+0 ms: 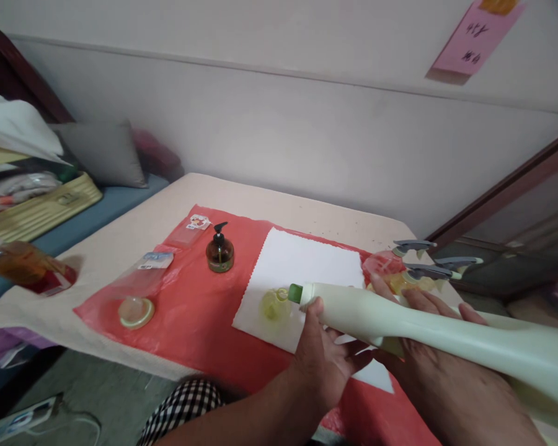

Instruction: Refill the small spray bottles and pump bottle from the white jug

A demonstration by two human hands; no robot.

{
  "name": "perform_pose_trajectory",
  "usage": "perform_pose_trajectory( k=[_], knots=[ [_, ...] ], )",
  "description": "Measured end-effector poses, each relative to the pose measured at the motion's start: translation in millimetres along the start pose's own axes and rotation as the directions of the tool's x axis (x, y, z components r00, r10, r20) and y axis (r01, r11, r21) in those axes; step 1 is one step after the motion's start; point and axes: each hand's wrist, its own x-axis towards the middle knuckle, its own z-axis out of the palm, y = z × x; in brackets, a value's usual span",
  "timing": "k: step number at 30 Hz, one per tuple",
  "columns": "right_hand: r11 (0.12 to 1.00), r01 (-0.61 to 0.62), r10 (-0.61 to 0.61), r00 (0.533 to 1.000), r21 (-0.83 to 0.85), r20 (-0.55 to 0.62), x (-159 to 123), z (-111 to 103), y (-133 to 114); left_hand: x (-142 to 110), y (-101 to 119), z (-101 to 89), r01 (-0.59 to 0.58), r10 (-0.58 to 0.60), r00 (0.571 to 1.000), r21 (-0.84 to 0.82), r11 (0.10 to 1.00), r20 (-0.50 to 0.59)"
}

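Note:
A large pale-green bottle (pixel 400 319) with a green cap (pixel 295 293) lies tilted across both my hands, cap pointing left. My left hand (pixel 323 359) cups the neck from below, thumb against it near the cap. My right hand (pixel 439 365) wraps under the wider body, fingers curled over its top. The cap hovers just above a small yellow-green transparent container (pixel 273 305) resting on a white cloth (pixel 302 282).
A red plastic sheet (pixel 186 310) covers the beige table (pixel 270 198). On it stand a brown pump bottle (pixel 220 251), a clear round lid (pixel 136 311), two plastic packets (pixel 154 263) and spray bottles with grey triggers (pixel 423 269). An orange bottle (pixel 23 266) lies at the left edge.

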Motion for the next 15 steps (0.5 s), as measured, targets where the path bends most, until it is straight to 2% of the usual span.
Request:
perform_pose_trajectory(
  k=[15],
  knots=[
    [0.999, -0.021, 0.021, 1.000, 0.035, -0.007, 0.3, 4.7, -0.4, 0.5, 0.5, -0.7, -0.019, 0.019, 1.000, -0.029, 0.999, 0.003]
  ],
)
